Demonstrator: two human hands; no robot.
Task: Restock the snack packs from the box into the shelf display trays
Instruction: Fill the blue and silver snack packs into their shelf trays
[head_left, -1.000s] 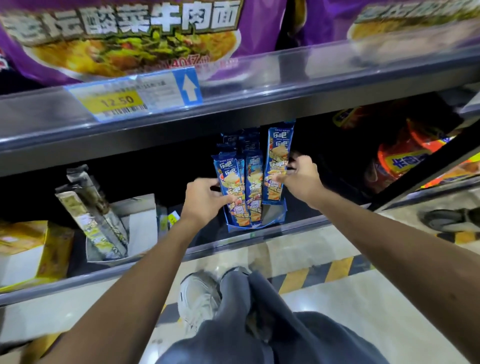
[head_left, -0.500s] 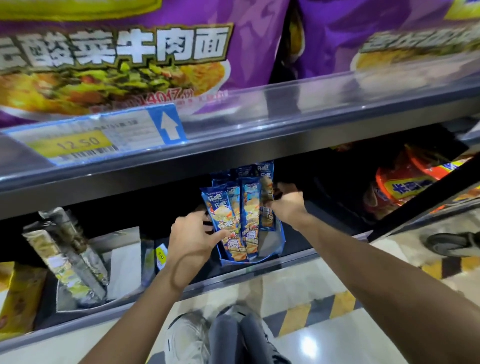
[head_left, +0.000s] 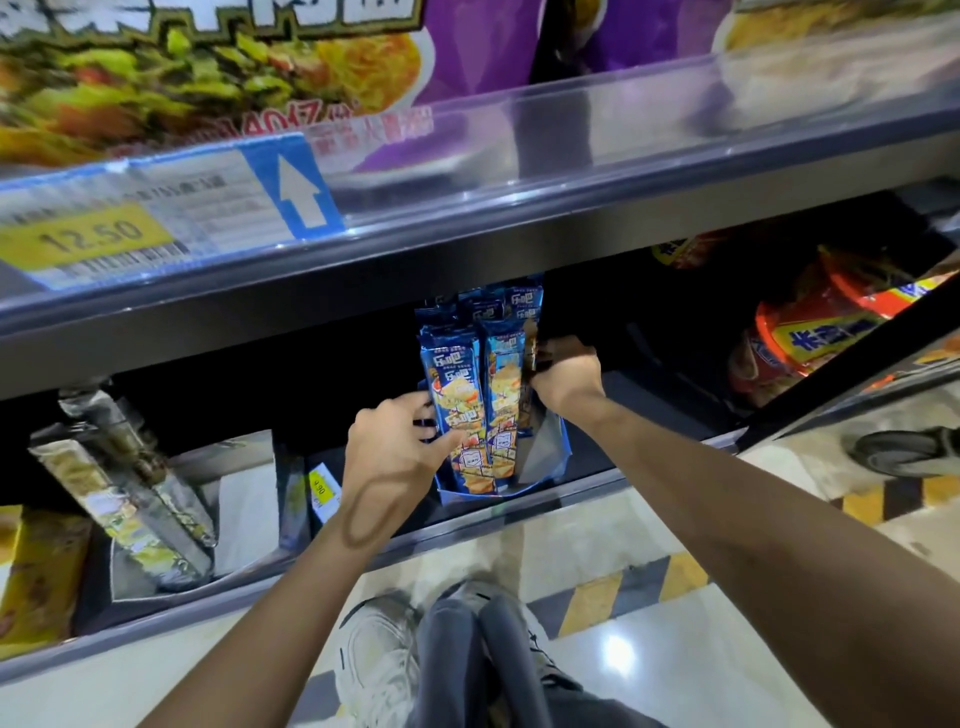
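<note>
Nearest, grey trousers and a pale shoe show above the glossy floor. Beyond them, the left hand curls its fingers round the left edge of the front snack packs, thumb across the face. The right hand grips the bunch's right edge, higher up. The packs stand upright in a blue display tray on the lower shelf. A 12.50 price tag sits on the shelf above.
</note>
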